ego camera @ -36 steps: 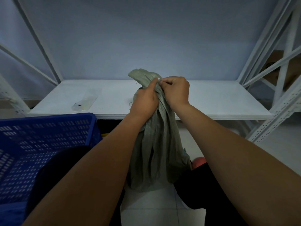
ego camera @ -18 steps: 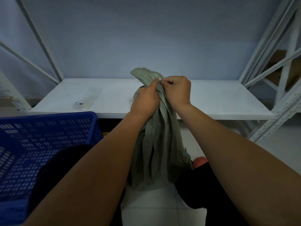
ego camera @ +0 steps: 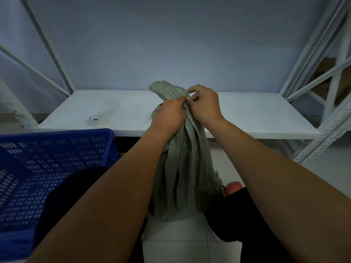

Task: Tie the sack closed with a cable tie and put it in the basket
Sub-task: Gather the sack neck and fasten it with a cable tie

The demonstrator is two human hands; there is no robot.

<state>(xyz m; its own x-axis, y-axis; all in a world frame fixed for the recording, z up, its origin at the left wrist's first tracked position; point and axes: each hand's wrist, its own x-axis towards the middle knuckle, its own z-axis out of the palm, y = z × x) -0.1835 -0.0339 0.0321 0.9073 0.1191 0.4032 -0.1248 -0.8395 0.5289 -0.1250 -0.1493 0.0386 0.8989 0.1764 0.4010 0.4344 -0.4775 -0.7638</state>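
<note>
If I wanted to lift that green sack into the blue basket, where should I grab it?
Probably the gathered neck, just under the floppy top, coming from above. The sack narrows there to a handful: the left hand grips it and the right hand pinches beside it. The body below hangs wide and loose. The basket stands at the left.

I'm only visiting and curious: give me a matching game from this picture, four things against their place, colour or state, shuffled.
1 sack
2 basket
3 clear plastic bag
4 left hand

a lying on the white shelf
b blue, at the left
c grips the sack's neck
d grey-green, bunched at the top

Pairs: 1-d, 2-b, 3-a, 4-c
</note>
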